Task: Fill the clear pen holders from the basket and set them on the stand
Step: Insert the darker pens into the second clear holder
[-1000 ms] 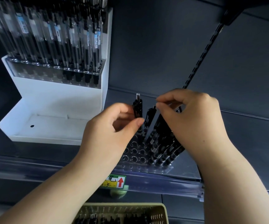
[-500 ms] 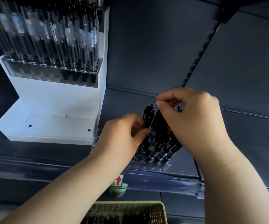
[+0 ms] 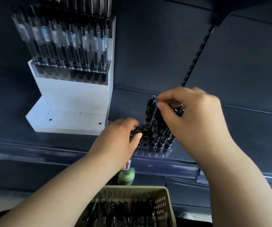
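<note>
Shelf [image 3: 262, 141] carries clear pen holder [image 3: 155, 152], 4 o'clock of white stand [image 3: 73, 102]. Right hand [image 3: 195, 115] pinches black pens [image 3: 150, 112] standing in it; left hand [image 3: 117, 138] grips its 9 o'clock edge. Basket [image 3: 165, 202] at 6 o'clock.

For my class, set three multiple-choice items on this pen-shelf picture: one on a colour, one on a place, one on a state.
1. What colour is the stand?
A) red B) white C) green
2. Where is the basket?
A) at the bottom of the view, nearest the person B) on the stand's step C) hanging from the slotted rail
3. How full is the clear pen holder?
A) empty B) completely full C) partly filled

Answers: 1 B, its walls and step are white. 2 A, it lies below both forearms at the picture's lower edge. 3 C, black pens fill its right side while open holes show at its left.
</note>
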Motion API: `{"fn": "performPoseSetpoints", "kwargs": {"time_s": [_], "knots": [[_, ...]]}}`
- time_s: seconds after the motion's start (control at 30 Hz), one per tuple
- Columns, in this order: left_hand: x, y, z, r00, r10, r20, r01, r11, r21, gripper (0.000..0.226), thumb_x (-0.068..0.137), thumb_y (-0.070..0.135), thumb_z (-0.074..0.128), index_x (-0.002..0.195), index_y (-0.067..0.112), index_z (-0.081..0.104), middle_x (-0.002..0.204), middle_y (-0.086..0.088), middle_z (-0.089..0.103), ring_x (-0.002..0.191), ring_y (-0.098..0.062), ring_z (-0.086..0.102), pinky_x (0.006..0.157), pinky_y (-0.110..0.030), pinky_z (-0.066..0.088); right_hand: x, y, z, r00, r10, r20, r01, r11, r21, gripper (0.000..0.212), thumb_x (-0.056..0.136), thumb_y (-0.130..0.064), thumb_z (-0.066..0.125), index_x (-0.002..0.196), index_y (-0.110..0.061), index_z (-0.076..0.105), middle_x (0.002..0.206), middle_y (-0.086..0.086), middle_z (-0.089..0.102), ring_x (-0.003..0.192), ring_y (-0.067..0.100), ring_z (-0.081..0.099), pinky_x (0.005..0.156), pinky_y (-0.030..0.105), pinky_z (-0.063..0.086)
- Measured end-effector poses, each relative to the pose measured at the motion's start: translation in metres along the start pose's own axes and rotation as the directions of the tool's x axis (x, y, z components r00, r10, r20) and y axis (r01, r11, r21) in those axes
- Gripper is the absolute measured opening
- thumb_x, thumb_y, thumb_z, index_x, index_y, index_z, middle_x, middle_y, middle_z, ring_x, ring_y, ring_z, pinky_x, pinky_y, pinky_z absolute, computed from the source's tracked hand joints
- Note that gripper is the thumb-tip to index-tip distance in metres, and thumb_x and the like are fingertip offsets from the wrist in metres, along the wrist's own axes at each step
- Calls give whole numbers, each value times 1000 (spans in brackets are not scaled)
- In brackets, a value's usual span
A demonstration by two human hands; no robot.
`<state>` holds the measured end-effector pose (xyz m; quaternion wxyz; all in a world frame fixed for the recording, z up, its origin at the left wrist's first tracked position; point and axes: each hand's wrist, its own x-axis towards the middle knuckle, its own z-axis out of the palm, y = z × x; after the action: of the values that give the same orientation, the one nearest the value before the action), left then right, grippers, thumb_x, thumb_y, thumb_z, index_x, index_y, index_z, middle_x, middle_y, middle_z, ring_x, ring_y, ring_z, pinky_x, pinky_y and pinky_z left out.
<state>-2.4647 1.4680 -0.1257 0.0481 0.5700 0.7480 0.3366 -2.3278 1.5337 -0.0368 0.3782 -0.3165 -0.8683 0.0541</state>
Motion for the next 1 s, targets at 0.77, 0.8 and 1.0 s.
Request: {"fn": "performPoseSetpoints", "kwargs": {"time_s": [0.77, 0.8, 1.0], "knots": [[-177, -53, 71, 669, -391, 632, 30, 864, 503, 37, 85, -5, 44, 116, 12, 55, 122, -9, 54, 112, -30, 54, 92, -37, 46, -221, -4, 94, 298, 463, 835, -304, 875, -377, 27, 88, -17, 52, 112, -20, 62, 113, 4, 63, 103, 24, 61, 87, 33, 51], [-179, -58, 79, 642, -415, 645, 61, 866, 496, 36, 85, -5, 45, 116, 12, 56, 123, -10, 54, 112, -30, 55, 93, -36, 46, -227, -4, 101, 279, 468, 838, -304, 871, -386, 27, 88, -16, 52, 113, -19, 61, 114, 4, 63, 104, 24, 60, 87, 33, 51], [-178, -72, 111, 583, -557, 591, 427, 829, 361, 27, 92, 11, 47, 116, 14, 58, 116, -8, 61, 105, -26, 59, 88, -33, 48, -240, -6, 139, 245, 487, 839, -262, 866, -426, 28, 90, -13, 51, 116, -17, 58, 118, 6, 59, 108, 25, 57, 87, 36, 50]]}}
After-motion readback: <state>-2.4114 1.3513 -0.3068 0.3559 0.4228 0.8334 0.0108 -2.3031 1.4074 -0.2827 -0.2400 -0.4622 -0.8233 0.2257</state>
